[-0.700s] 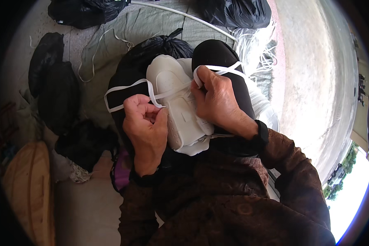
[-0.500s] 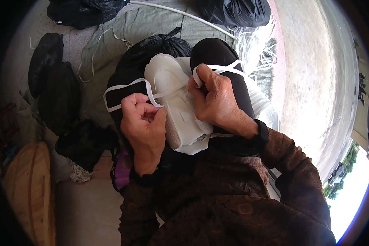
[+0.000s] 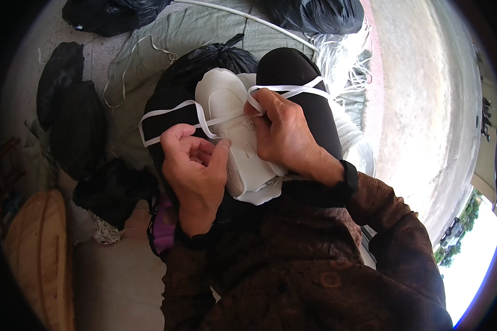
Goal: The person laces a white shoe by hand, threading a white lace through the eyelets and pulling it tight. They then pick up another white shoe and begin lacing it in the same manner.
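Right hand [image 3: 290, 132] has shifted left, nearer the left hand [image 3: 196, 168], since the first frame; left hand roughly in place, thumb now straighter, pointing up at the work. White perforated shoe upper [image 3: 251, 157] is lying lengthwise in the lap between two black-clad thighs [image 3: 290, 66], face up, wavy edge toward the wearer. White flat fabric shoelace [image 3: 299, 89] crosses the upper, loops out over the left thigh, other part crosses itself on the right thigh. Right thumb and index pinch the lace above the upper. Left thumb and index pinch near its end at the upper's left edge, other fingers curled; exact fingertip contact too small to tell. Black bands [image 3: 350, 175] on both wrists. Tied black plastic bag [image 3: 223, 58] just beyond the upper; loose bundle of white cords [image 3: 342, 66] past the right knee.
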Motion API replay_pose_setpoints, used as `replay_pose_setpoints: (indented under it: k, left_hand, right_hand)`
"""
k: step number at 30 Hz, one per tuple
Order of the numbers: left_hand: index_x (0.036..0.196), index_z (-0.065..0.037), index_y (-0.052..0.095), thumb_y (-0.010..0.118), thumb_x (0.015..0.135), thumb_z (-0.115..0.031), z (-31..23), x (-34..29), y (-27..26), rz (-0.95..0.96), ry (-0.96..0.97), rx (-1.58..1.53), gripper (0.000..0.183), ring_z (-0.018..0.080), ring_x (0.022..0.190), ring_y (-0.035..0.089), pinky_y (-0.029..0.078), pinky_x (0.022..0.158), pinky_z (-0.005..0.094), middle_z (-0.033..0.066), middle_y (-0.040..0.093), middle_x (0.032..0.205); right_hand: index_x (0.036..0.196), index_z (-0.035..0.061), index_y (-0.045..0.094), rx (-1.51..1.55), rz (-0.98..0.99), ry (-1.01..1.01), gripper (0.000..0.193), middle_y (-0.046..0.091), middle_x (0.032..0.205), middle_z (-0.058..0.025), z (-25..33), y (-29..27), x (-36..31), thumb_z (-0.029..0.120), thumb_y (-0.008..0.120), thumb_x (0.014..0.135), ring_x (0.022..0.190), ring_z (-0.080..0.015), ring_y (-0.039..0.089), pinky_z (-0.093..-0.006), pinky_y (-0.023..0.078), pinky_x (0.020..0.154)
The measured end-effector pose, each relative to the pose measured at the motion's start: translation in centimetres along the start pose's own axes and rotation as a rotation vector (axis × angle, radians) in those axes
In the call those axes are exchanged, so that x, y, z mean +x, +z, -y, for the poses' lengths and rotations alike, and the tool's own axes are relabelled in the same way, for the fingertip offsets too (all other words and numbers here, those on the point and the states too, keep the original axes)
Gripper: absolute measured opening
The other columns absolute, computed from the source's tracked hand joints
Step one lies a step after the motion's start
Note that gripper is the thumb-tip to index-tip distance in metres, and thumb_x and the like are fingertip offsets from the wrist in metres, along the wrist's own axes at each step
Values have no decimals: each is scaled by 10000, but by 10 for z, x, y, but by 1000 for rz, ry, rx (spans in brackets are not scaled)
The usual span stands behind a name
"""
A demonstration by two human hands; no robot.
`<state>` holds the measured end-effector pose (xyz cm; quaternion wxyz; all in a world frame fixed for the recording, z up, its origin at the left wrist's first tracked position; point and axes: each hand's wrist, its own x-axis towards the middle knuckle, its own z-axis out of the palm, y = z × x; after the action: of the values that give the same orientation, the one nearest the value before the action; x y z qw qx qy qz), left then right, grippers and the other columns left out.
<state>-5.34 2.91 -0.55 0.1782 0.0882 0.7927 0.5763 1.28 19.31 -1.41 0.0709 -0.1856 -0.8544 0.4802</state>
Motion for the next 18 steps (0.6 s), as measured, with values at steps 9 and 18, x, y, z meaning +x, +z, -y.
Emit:
replay_pose_setpoints:
  k: [9, 18]
  left_hand:
    - [1179, 15, 480, 691, 631, 110, -5, -13, 4, 90, 442, 316, 595, 281, 880, 573, 491, 811, 388, 146, 537, 1011]
    - [1224, 44, 480, 688, 639, 87, 2, -16, 9, -54, 500, 464, 622, 303, 895, 622, 521, 809, 389, 177, 596, 1025]
  right_hand:
    - [945, -23, 643, 29, -50, 179, 116, 687, 786, -153, 7, -14, -8, 61, 671, 871, 682, -229, 685, -325, 526, 642]
    - [898, -29, 613, 114, -44, 110, 129, 679, 846, -193, 0, -14, -7, -28, 672, 784, 798, -367, 694, -387, 544, 708]
